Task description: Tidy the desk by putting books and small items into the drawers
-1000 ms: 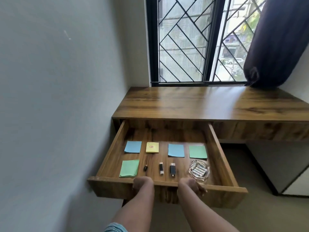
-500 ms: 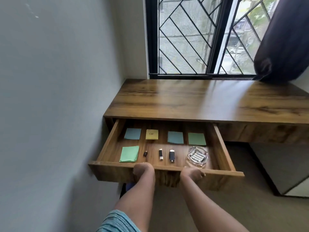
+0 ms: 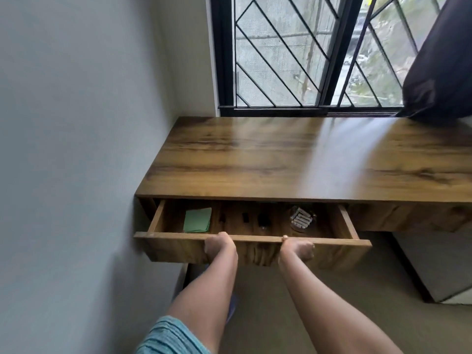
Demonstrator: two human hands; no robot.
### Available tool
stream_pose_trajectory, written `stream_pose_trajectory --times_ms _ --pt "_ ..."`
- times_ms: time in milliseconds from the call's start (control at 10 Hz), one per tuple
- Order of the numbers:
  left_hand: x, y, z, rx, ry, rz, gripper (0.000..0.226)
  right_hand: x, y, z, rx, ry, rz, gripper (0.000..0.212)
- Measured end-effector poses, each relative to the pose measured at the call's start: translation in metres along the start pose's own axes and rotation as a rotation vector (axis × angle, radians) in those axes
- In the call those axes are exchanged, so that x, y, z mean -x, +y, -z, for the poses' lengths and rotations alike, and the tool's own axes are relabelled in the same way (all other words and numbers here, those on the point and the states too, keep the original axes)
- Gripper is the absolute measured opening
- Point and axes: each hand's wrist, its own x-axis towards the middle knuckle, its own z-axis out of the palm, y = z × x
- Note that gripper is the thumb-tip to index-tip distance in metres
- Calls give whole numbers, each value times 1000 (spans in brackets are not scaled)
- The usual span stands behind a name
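Note:
The wooden drawer (image 3: 178, 247) under the left end of the desk (image 3: 293, 159) stands partly open. My left hand (image 3: 219, 247) and my right hand (image 3: 297, 249) both grip its front panel, fingers curled under the lower edge. Inside I see a green notepad (image 3: 198, 220), three small dark sticks (image 3: 245, 217) and a clear glass dish of batteries (image 3: 301, 217). The rear row of the drawer is hidden under the desk top.
A plain wall runs close along the left side. A barred window (image 3: 293, 52) sits behind the desk, with a dark curtain (image 3: 444, 72) hanging at the right. A white cabinet (image 3: 439, 267) stands under the desk's right part. Beige floor lies below.
The drawer has slid well back under the desk with both hands on its front. The rear row of coloured notes is now covered.

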Motion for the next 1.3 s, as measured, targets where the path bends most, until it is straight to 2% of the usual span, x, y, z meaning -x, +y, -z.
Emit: stream_pose_trajectory --times_ms 200,300,400,500,600,800,1100,1200,1300 --pt "-17 34 -29 48 25 -9 28 -22 -25 -31 28 -8 19 55" --pt "-24 49 -42 61 29 1 48 -37 -38 -43 31 -18 40 49" --pt "-30 61 -52 40 34 -1 59 -47 -42 -55 90 -170 105 46" --pt "-37 73 -64 50 8 14 62 -54 -50 -65 104 -182 107 47" --pt "-46 81 -74 43 17 15 63 -59 -68 -72 118 -35 69 47" --pt "-46 87 -79 26 63 -4 53 -65 -79 -86 133 -61 87 58" --pt "-50 78 -80 -132 43 -70 60 -68 -84 -73 320 -146 165 46" --pt "-61 74 -87 -144 18 -19 64 -67 -80 -55 440 -156 248 38" --pt "-66 75 -103 -201 55 22 50 -64 -83 -30 434 -158 375 25"
